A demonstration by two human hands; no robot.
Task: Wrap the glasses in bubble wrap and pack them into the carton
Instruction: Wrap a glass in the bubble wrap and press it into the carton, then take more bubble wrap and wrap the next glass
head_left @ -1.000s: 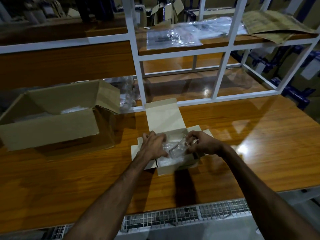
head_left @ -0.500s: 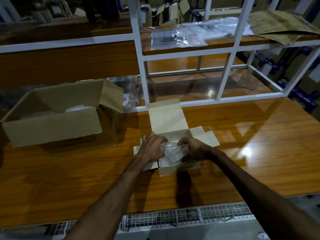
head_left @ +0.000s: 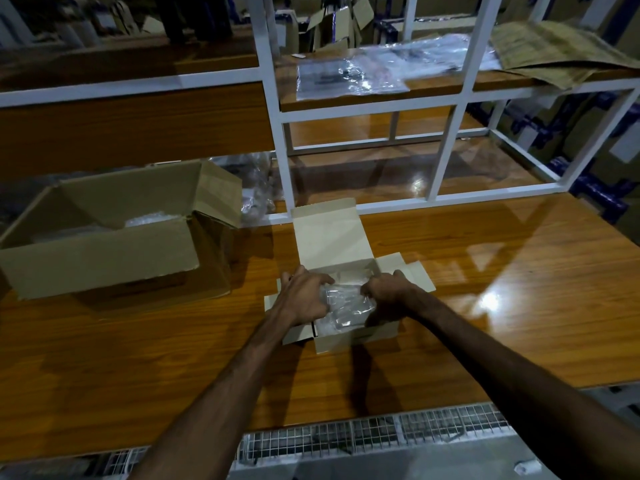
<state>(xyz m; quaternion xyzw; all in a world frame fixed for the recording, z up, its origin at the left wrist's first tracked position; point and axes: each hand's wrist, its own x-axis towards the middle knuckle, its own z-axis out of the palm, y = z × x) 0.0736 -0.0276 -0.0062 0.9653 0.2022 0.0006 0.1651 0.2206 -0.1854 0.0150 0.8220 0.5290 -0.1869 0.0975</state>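
Wooden table (head_left: 485, 306) carries all. Big brown carton (head_left: 104, 258) stands open at left, well apart from hands, something pale inside. Small white box (head_left: 329, 237) sits open at centre, lid flap up.

Step, by my reading: settling wrapped glass into small box; next move calls for tucking wrap down, closing flaps.

Bubble-wrapped bundle (head_left: 346, 303) lies in small box mouth, between hands. Left hand (head_left: 304, 296) and right hand (head_left: 388, 296) each curl fingers round its ends.
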